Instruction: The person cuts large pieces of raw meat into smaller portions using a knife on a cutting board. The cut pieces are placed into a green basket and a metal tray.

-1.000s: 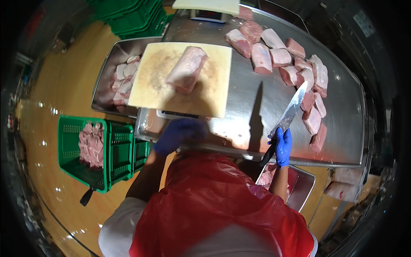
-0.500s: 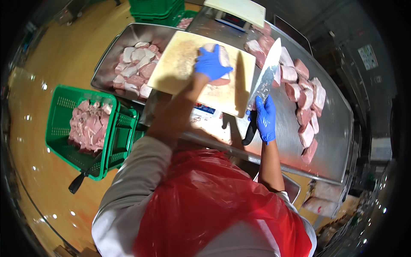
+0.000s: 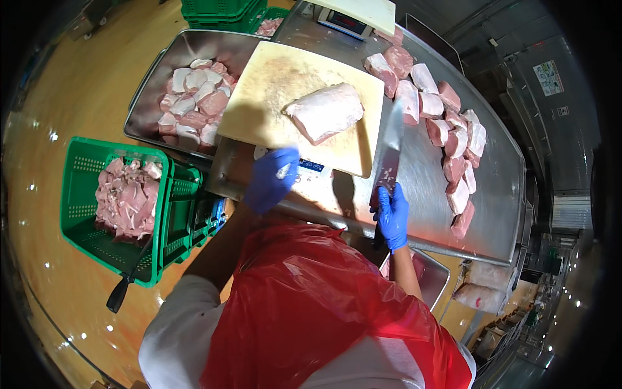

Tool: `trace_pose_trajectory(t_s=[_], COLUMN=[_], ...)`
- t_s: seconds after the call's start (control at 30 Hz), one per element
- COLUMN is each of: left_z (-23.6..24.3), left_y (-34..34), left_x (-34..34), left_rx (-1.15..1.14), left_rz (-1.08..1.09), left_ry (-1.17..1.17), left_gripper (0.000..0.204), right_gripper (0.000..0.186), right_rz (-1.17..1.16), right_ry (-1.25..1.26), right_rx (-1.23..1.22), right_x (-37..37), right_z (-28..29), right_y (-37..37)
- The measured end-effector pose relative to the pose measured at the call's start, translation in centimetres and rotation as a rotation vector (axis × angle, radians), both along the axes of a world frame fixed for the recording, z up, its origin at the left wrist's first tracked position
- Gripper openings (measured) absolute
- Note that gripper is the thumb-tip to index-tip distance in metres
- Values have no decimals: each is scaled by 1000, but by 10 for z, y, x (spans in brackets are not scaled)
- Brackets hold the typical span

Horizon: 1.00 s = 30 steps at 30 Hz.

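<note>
A block of raw pork (image 3: 327,112), pale fat on top and pink at the cut end, lies on the white cutting board (image 3: 259,71). My left hand (image 3: 272,179), in a blue glove, is off the meat, in front of the board's near left edge. Its fingers look curled, slightly blurred, with a small pale patch showing at them that I cannot make out. At the board's right, my blue-gloved right hand (image 3: 392,219) grips a large butcher knife (image 3: 390,155) by its dark handle, blade pointing away from me.
Several pork pieces (image 3: 456,141) lie on the steel table (image 3: 499,188) to the right. Cut pieces fill a steel tub (image 3: 146,104) at left; a green crate (image 3: 72,194) holds trimmings, a dark-handled tool (image 3: 119,293) hanging by it. A scale (image 3: 345,24) stands at the back.
My left hand has let go of the pork block and drawn back toward me. The block now lies lower and turned on the board. The knife has come down slightly, still in my right hand.
</note>
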<state>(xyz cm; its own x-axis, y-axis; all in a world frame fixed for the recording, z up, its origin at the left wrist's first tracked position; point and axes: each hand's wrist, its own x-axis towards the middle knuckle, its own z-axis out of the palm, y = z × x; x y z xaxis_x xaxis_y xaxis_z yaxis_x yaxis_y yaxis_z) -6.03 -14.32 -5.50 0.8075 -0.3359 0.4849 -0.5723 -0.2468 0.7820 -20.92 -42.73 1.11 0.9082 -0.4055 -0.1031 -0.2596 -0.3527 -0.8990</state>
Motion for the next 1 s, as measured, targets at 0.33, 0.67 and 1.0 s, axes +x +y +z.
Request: trace_pose_trajectory(t_s=[0.33, 0.67, 1.0], left_z=[57, 15, 40], left_y=[-28, -5, -34], left_x=[13, -48, -39], left_rx=[-54, 145, 102], left_rz=[130, -77, 228], left_ry=[73, 151, 68], left_gripper=[22, 16, 27], right_gripper=[19, 20, 17], right_rz=[434, 919, 743], right_ry=[-191, -138, -63], right_rx=[-698, -1059, -1129], right_x=[113, 155, 81], right_z=[39, 37, 48], right_y=[62, -2, -136])
